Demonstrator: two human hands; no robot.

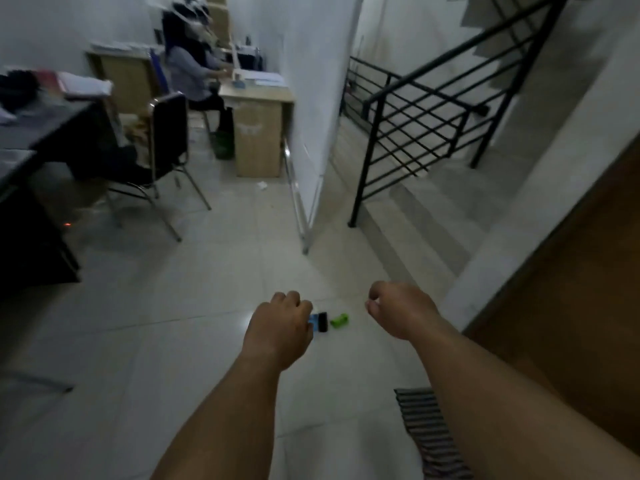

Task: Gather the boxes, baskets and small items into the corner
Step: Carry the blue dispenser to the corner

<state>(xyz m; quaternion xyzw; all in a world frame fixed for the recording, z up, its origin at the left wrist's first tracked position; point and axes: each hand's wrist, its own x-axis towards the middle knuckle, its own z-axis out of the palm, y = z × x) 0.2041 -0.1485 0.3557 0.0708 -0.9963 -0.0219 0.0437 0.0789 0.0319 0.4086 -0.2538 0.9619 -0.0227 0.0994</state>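
My left hand (280,323) reaches out over the tiled floor with its fingers curled under. A small blue and black item (320,322) shows right at its fingertips. I cannot tell whether the hand holds it or it lies on the floor beyond. A small green item (339,321) lies just to the right of it, apart from both hands. My right hand (398,313) hovers further right, fingers curled loosely, with nothing visible in it.
A white partition (311,133) divides the room ahead. Right of it are steps with a black railing (415,126). To the left stand a black chair (166,140), dark desks (34,140) and a wooden desk (258,133) with a seated person. A striped cloth (429,434) lies at the lower right.
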